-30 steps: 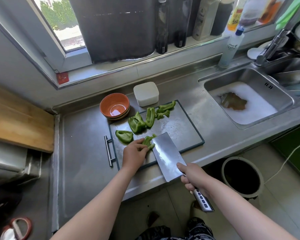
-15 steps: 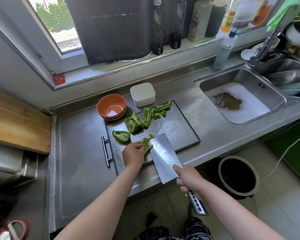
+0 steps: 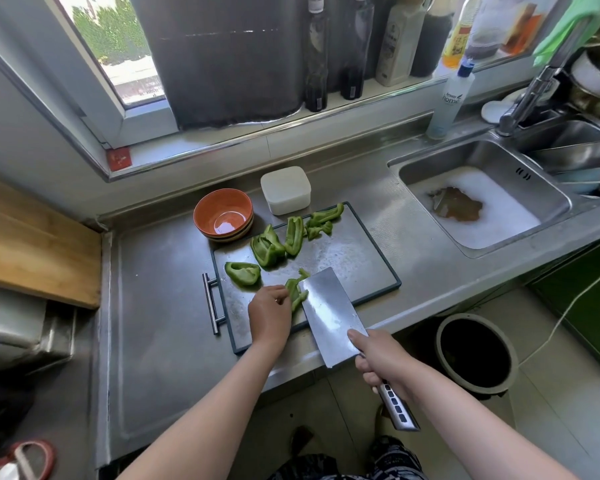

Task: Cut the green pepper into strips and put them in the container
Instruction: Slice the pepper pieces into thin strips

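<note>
A steel cutting board (image 3: 354,258) lies on the counter with several green pepper pieces on it. My left hand (image 3: 269,315) presses down one pepper piece (image 3: 295,289) near the board's front edge. My right hand (image 3: 381,358) grips the handle of a cleaver (image 3: 329,313), whose broad blade rests against the right side of that piece. More pepper pieces lie further back: one at the left (image 3: 243,273), a cluster in the middle (image 3: 274,245), and smaller ones at the far edge (image 3: 323,220). A white lidded container (image 3: 285,189) stands just behind the board.
Stacked orange bowls (image 3: 223,215) sit behind the board's left corner. A sink (image 3: 478,206) with foamy water is to the right, a dish-soap bottle (image 3: 449,100) behind it. Bottles line the windowsill. A wooden board (image 3: 32,244) lies at left; a bin (image 3: 475,353) stands on the floor.
The hands, cleaver and held pepper piece keep almost the same pose; only the camera view has shifted slightly.
</note>
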Action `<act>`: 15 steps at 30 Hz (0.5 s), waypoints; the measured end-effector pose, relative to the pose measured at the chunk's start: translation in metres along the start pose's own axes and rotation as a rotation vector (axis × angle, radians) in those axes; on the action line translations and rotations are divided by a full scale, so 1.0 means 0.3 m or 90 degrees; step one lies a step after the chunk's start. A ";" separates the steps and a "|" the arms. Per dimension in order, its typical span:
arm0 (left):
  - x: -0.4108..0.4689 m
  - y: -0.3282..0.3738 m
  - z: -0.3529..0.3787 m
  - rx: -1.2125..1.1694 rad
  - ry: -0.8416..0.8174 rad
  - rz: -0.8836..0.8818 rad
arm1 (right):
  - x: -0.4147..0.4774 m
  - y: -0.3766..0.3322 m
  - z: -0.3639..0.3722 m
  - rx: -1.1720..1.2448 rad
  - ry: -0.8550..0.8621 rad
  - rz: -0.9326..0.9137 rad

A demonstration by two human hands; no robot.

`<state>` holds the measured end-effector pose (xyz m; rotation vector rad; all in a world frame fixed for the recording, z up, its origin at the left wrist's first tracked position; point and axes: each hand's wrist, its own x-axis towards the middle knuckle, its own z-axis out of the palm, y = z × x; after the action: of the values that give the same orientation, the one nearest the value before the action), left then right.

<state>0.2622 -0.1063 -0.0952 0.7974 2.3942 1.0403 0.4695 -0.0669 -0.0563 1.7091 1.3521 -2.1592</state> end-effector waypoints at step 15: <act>0.011 -0.029 0.001 -0.011 -0.058 -0.010 | -0.034 -0.039 -0.024 -0.108 0.063 -0.088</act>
<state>0.2569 -0.1088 -0.1026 0.8020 2.3084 0.9946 0.4724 -0.0595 -0.0409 1.7261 1.6725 -1.9802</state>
